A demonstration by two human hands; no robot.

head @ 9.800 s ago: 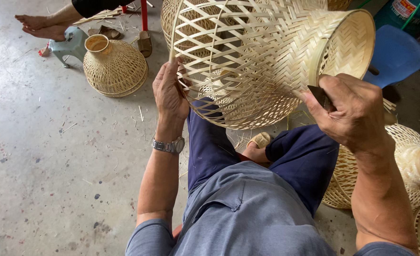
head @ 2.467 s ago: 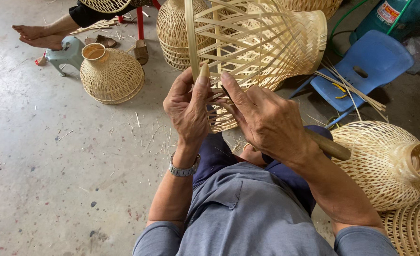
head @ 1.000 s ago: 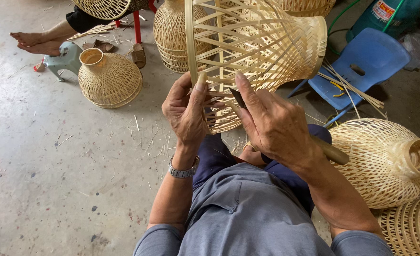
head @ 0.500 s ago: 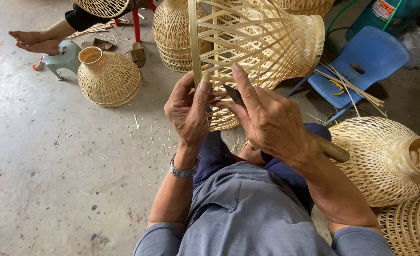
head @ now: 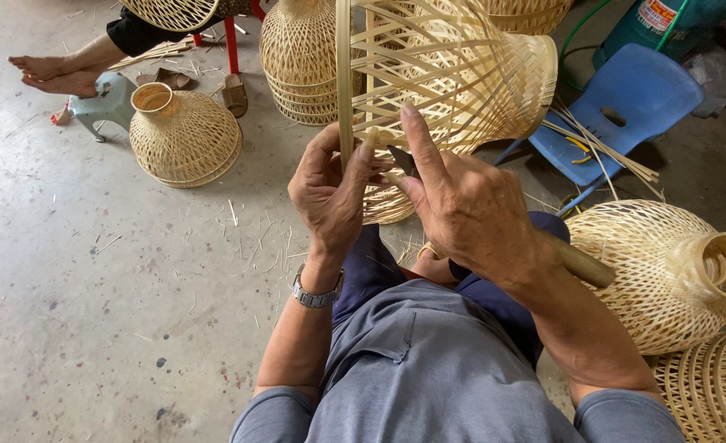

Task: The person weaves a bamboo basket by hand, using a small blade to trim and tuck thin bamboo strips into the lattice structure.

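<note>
grey short-sleeved shirt, navy trousers, metal wristwatch

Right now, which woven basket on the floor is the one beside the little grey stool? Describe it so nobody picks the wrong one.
Start at the small grey plastic stool upper left. Just right of it sits a squat dome-shaped bamboo basket. It stands alone on bare concrete, narrow round neck up, unlike the taller stacked ones behind.

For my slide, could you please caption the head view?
Left hand steadies a bamboo strip of an open-weave basket while the right hand works a knife at it.
</note>
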